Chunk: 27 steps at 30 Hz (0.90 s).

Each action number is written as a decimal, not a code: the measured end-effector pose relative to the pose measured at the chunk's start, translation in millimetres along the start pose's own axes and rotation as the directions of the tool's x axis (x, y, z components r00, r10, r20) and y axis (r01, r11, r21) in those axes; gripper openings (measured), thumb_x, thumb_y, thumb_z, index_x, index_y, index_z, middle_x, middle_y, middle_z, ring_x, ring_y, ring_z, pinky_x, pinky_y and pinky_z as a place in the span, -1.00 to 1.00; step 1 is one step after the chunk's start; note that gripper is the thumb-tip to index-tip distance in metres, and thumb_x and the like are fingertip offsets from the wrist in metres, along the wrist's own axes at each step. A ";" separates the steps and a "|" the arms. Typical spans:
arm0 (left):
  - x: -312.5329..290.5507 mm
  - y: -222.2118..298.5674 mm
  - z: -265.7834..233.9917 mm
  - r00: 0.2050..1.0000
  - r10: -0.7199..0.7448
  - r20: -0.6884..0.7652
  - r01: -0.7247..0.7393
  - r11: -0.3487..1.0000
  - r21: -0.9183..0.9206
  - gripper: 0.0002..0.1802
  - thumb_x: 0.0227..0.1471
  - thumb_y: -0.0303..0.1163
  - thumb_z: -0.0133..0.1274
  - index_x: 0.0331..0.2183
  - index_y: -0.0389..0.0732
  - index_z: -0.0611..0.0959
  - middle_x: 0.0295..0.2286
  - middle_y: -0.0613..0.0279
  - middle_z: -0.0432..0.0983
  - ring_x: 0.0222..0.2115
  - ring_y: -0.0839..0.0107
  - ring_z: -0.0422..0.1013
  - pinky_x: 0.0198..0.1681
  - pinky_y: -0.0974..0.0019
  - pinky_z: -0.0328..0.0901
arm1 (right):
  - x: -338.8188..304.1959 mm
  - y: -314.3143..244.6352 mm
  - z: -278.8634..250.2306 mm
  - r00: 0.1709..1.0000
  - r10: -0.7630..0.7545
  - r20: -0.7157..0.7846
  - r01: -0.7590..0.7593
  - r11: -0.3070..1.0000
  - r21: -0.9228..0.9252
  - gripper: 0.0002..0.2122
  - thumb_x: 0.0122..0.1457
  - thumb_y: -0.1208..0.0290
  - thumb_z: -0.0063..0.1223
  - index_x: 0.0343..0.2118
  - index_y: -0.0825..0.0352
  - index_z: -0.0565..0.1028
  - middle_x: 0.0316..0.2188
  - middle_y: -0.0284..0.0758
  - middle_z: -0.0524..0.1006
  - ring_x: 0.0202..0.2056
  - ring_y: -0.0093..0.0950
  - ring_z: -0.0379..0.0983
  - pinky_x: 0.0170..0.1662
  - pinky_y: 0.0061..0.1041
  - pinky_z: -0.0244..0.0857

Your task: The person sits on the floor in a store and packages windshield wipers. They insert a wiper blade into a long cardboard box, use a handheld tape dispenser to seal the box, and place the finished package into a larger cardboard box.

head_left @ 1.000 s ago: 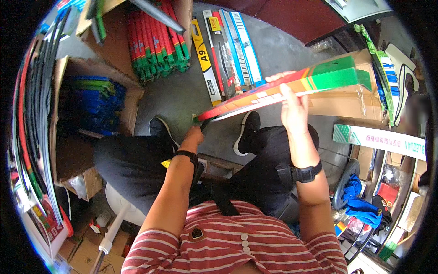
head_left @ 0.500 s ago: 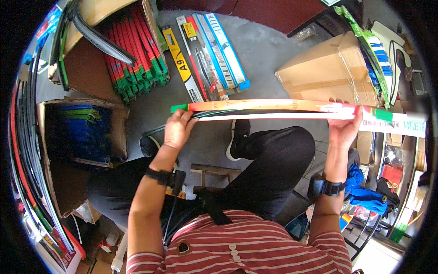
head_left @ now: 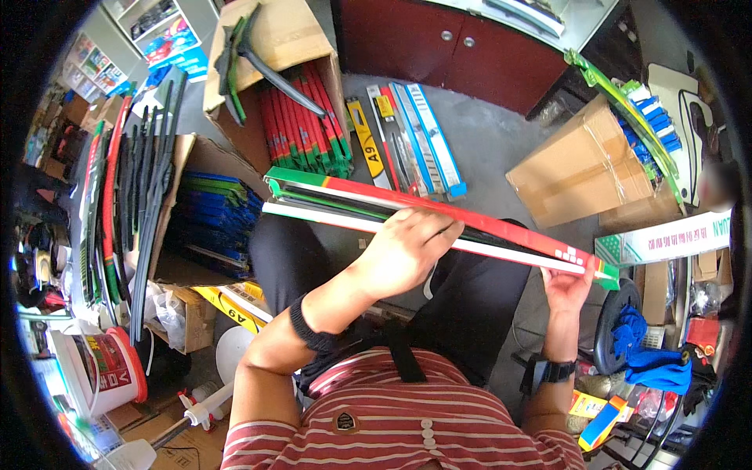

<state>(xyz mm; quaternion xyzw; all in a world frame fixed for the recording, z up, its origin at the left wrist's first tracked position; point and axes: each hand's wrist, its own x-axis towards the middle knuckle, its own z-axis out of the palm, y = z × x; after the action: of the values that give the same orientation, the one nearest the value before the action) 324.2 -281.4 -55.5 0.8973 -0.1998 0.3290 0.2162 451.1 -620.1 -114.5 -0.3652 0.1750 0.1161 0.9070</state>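
Holding a long red-and-green cardboard wiper sleeve point(head_left: 509, 231) in front of the body, above dark trousers point(head_left: 486, 290), sloping down from left to right and open along the near side, with a black wiper blade point(head_left: 352, 202) showing inside and a white strip along the lower edge. Clamping it from below near the green right end with the right hand point(head_left: 568, 290). Bending the left hand point(head_left: 399, 254) over the middle, fingers across the open side; cannot tell whether pinching the blade or only touching the cardboard. Gripping or touching the same sleeve at two places, with the hands apart from each other. Facing, on the grey floor point(head_left: 501, 110) beyond, a row of flat packages, with a yellow-and-black one point(head_left: 364, 141) at the left and blue-and-white ones point(head_left: 427, 137) at the right, in front of a dark red cabinet point(head_left: 392, 39). Having to the left a cardboard box point(head_left: 278, 35) of similar red-and-green sleeves point(head_left: 301, 125), nearer than that a carton of blue sleeves point(head_left: 207, 223), then loose wiper blades point(head_left: 160, 180) standing in a bunch. Having to the right a tilted brown carton point(head_left: 580, 164), a long white box point(head_left: 658, 241) just beyond the sleeve's green tip, and a blue cloth point(head_left: 658, 372) lower down.
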 end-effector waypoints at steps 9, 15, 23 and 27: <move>-98.7 -17.8 -110.0 0.723 -0.663 -0.194 0.679 0.734 0.021 -0.56 -0.03 -0.33 0.13 -0.08 -0.24 0.51 -0.06 0.04 0.27 0.00 0.16 0.21 0.09 0.19 0.07 | -30.2 -19.7 -31.6 1.000 0.006 0.030 -0.006 1.000 0.008 -0.53 0.02 -0.07 0.08 -0.16 0.21 0.43 -0.19 -0.31 0.51 -0.15 -0.27 0.43 -0.08 -0.05 0.33; -141.0 -19.1 -96.9 0.317 -0.907 0.276 0.803 0.103 -0.587 -0.35 0.00 -0.23 0.07 0.11 -0.21 0.32 -0.02 0.07 0.31 0.06 0.33 0.17 0.12 0.32 0.03 | -43.5 -2.9 -49.6 0.997 0.054 -0.058 -0.055 0.998 -0.019 -0.52 0.04 -0.10 0.03 -0.14 0.21 0.43 -0.15 -0.30 0.49 -0.12 -0.24 0.41 0.00 -0.01 0.25; -184.3 -10.5 -96.9 0.334 -0.911 0.243 0.864 0.193 -0.465 -0.32 -0.07 -0.59 0.09 0.12 -0.18 0.28 -0.02 0.20 0.30 -0.07 0.41 0.25 0.06 0.36 0.11 | -45.7 25.5 -59.5 0.981 0.152 -0.122 -0.157 0.987 -0.030 -0.54 0.07 -0.10 -0.03 -0.18 0.22 0.44 -0.21 -0.29 0.51 -0.13 -0.25 0.41 -0.02 0.07 0.23; -183.5 -14.5 -95.9 0.284 -0.938 0.200 0.869 0.163 -0.466 -0.38 -0.11 -0.68 0.07 0.05 -0.19 0.36 -0.25 0.30 0.38 -0.30 0.55 0.31 -0.20 0.52 0.25 | -47.6 30.8 -45.2 0.982 0.123 -0.144 -0.133 0.989 -0.059 -0.46 0.07 -0.14 -0.05 -0.08 0.25 0.35 -0.10 -0.24 0.42 -0.03 -0.20 0.33 0.02 0.12 0.17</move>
<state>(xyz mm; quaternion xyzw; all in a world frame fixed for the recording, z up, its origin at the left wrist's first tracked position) 154.0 -179.9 -117.2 0.7234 0.3128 0.1311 0.6014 386.8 -634.1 -144.9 -0.3913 0.2575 0.1542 0.8699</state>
